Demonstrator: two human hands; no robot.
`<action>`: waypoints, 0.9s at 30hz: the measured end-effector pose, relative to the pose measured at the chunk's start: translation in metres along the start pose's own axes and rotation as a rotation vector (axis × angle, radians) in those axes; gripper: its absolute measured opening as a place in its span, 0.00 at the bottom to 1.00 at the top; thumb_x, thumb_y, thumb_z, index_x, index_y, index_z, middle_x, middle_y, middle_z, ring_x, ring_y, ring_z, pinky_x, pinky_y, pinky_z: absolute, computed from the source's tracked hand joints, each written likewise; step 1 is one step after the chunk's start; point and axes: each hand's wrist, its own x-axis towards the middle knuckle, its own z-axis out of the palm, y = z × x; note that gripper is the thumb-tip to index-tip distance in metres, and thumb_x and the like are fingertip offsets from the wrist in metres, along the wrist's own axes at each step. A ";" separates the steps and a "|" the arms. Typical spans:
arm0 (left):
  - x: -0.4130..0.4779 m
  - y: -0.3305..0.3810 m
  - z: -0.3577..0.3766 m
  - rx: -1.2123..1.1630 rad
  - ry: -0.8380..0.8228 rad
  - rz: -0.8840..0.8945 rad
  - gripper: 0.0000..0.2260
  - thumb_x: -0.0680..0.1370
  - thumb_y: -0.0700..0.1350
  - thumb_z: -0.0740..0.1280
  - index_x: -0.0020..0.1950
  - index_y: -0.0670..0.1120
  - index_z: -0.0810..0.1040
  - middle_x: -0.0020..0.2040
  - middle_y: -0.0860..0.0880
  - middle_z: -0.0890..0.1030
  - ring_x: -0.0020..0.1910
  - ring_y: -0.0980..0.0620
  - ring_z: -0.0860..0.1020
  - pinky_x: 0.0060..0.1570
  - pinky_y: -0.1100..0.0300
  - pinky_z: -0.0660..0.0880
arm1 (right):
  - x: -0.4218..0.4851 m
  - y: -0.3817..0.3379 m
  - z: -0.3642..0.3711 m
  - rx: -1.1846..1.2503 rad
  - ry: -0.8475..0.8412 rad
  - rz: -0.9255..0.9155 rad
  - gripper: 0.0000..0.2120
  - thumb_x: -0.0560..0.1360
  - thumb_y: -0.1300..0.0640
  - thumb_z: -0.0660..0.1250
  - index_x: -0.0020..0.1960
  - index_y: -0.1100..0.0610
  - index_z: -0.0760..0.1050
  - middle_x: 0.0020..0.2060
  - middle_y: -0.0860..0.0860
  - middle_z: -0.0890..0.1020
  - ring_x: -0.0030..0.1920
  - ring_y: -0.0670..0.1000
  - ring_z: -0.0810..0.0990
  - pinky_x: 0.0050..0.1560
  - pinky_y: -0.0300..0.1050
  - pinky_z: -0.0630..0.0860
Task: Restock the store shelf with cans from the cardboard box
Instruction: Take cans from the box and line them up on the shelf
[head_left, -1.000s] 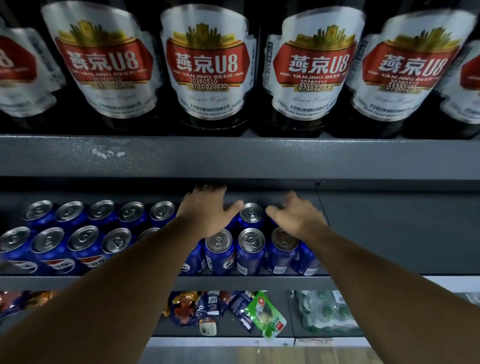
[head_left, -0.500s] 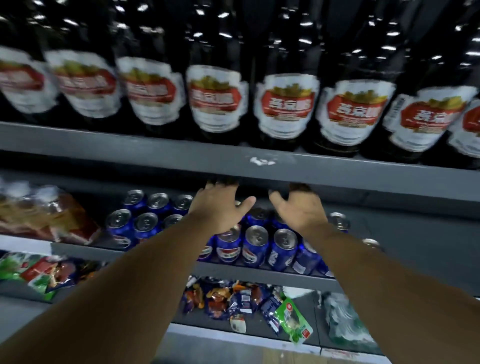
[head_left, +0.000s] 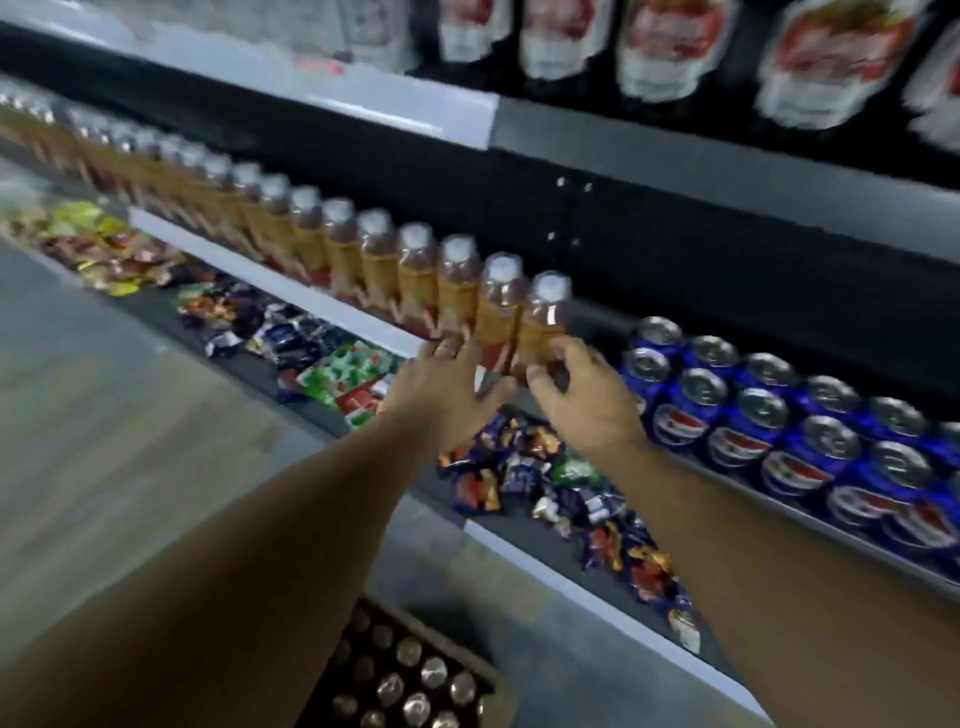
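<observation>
Both hands are held empty before the shelf (head_left: 779, 514): the left hand (head_left: 447, 397) is spread wide and flat, while the right hand (head_left: 589, 402) is loosely curled around nothing. Just beyond the fingertips a row of orange plastic bottles (head_left: 415, 280) with pale caps is ranged leftward; contact cannot be told through the blur. Right of the right hand, glossy blue cans (head_left: 779, 431) with silver tops are packed. Beneath the wrists crinkled snack packets (head_left: 524, 473) are heaped. Under the left forearm, boxed cans (head_left: 421, 670) are seen in the cardboard box (head_left: 506, 696).
</observation>
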 end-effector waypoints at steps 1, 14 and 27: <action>-0.009 -0.027 0.003 0.004 -0.007 -0.044 0.29 0.80 0.66 0.56 0.73 0.47 0.68 0.71 0.43 0.72 0.70 0.40 0.67 0.64 0.46 0.69 | -0.001 -0.015 0.023 0.024 -0.014 -0.006 0.20 0.78 0.44 0.64 0.67 0.53 0.72 0.62 0.55 0.78 0.61 0.59 0.77 0.60 0.52 0.74; -0.135 -0.221 0.211 -0.108 -0.287 -0.373 0.29 0.80 0.66 0.56 0.72 0.47 0.68 0.71 0.44 0.72 0.70 0.41 0.67 0.64 0.48 0.68 | -0.075 0.002 0.321 0.105 -0.432 0.026 0.22 0.79 0.47 0.64 0.71 0.55 0.70 0.67 0.55 0.75 0.65 0.56 0.74 0.62 0.54 0.73; -0.236 -0.256 0.495 -0.118 -0.700 -0.686 0.25 0.80 0.58 0.61 0.73 0.45 0.64 0.70 0.41 0.69 0.67 0.39 0.69 0.62 0.46 0.70 | -0.213 0.184 0.543 0.128 -0.701 0.322 0.20 0.80 0.44 0.62 0.70 0.48 0.69 0.66 0.48 0.75 0.63 0.50 0.75 0.61 0.52 0.74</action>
